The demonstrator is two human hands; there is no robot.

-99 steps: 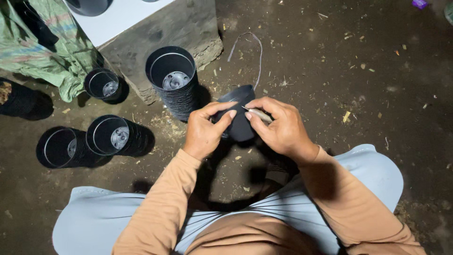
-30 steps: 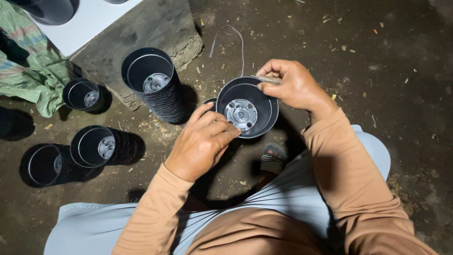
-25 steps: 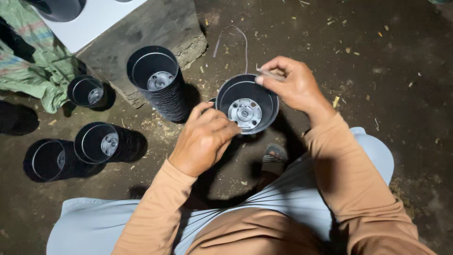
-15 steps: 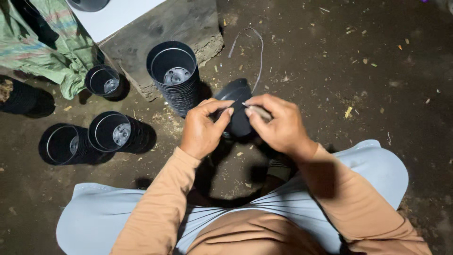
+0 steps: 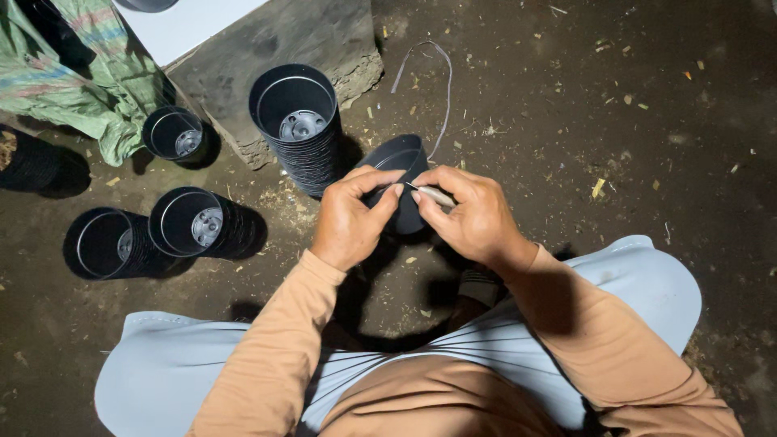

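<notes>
My left hand (image 5: 350,217) grips the near side of a black plastic pot (image 5: 398,166), which is tilted with its mouth turned away from me. My right hand (image 5: 473,217) pinches a small thin metal tool (image 5: 433,194) whose tip touches the pot's wall, just beside my left thumb. Both hands sit above my knees, over the dirt floor. The pot's inside is hidden.
A tall stack of black pots (image 5: 298,125) stands beside a concrete block (image 5: 275,40). Further stacks of black pots (image 5: 198,222) (image 5: 104,244) (image 5: 174,133) stand to the left. A green woven sack (image 5: 73,89) lies at far left. A thin cord (image 5: 441,81) lies on the ground.
A second ago my right hand held the pot upright by its rim with its inside showing. Now the pot is tipped over, and both hands have closed on its side with the tool.
</notes>
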